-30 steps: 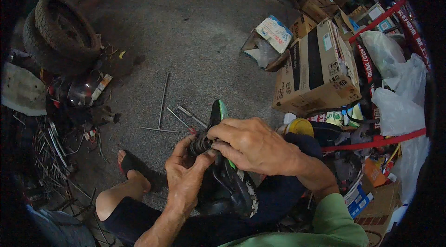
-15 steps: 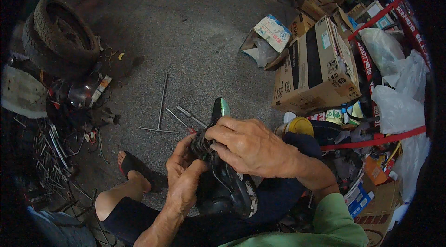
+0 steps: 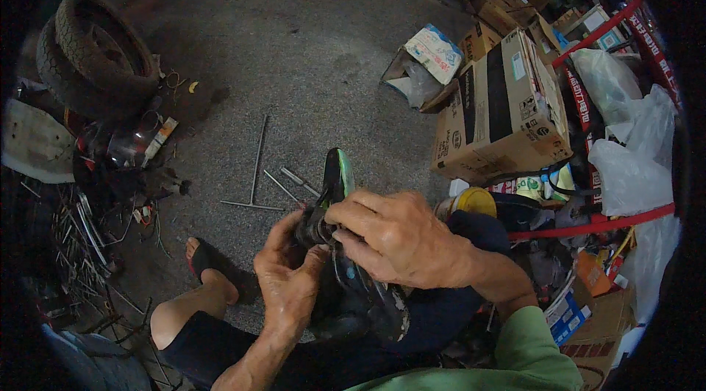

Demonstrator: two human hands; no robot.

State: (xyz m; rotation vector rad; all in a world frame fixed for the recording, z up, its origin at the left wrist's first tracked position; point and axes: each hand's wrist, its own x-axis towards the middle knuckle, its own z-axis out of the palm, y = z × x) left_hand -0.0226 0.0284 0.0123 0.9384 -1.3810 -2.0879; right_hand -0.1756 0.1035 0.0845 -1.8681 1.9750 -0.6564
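A black part with a scuffed, pale-worn edge [image 3: 346, 317] rests on my lap, between my legs. Its pointed far end [image 3: 337, 170] has a shiny greenish side. My left hand [image 3: 288, 281] grips the near-left side of a dark ringed or coiled section, thumb pressed toward the middle. From the right, my right hand [image 3: 401, 238] closes its fingers over the same section, pinching at it. What lies under the fingertips is hidden. Just beyond my hands, a T-handled wrench [image 3: 257, 163] lies on the floor beside a metal rod tool [image 3: 298, 180].
Two stacked tyres [image 3: 103, 52] stand at the far left, above a heap of loose metal tools [image 3: 84, 244]. A large cardboard box [image 3: 500, 108] is on the right, with plastic bags [image 3: 629, 163], a red strap [image 3: 588, 225] and a yellow-lidded container [image 3: 476, 201] near it.
The black part has tilted, its greenish tip swinging slightly left and farther away. My left hand has shifted a little left and its thumb has moved; my right hand stays nearly in place.
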